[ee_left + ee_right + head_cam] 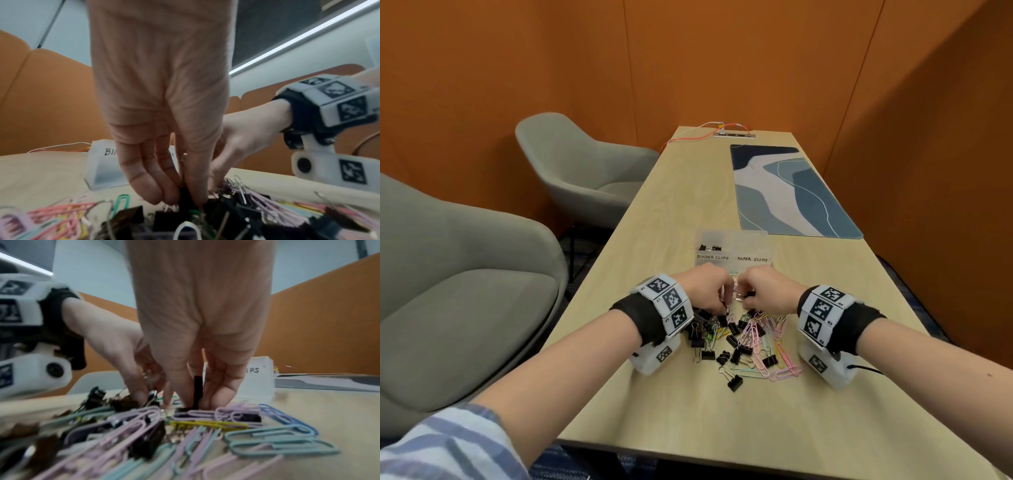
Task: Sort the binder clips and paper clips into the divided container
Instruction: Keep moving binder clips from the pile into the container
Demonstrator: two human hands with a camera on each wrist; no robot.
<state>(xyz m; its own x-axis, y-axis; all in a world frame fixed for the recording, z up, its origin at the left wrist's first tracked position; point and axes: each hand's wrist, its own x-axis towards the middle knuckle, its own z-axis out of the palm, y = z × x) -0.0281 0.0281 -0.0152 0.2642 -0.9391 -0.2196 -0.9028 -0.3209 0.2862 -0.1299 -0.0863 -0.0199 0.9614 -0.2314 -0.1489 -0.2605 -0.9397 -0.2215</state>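
Observation:
A mixed pile (743, 339) of black binder clips and pastel paper clips lies on the wooden table (688, 212). Just behind it stands the clear divided container (732, 240), labelled BINDER CLIPS on the left and PAPER CLIPS on the right. A few binder clips (709, 247) lie in its left compartment. Both hands are close together over the far edge of the pile. My left hand (724, 308) (180, 199) pinches a black binder clip (185, 193) at the pile. My right hand (746, 301) (195, 402) pinches another black binder clip (197, 386) between thumb and fingers.
A blue patterned desk mat (791, 192) lies beyond the container on the right. Orange and white cables (702, 132) run to a power strip at the far end. Two grey chairs (582, 171) stand left of the table, and orange walls close in behind and right.

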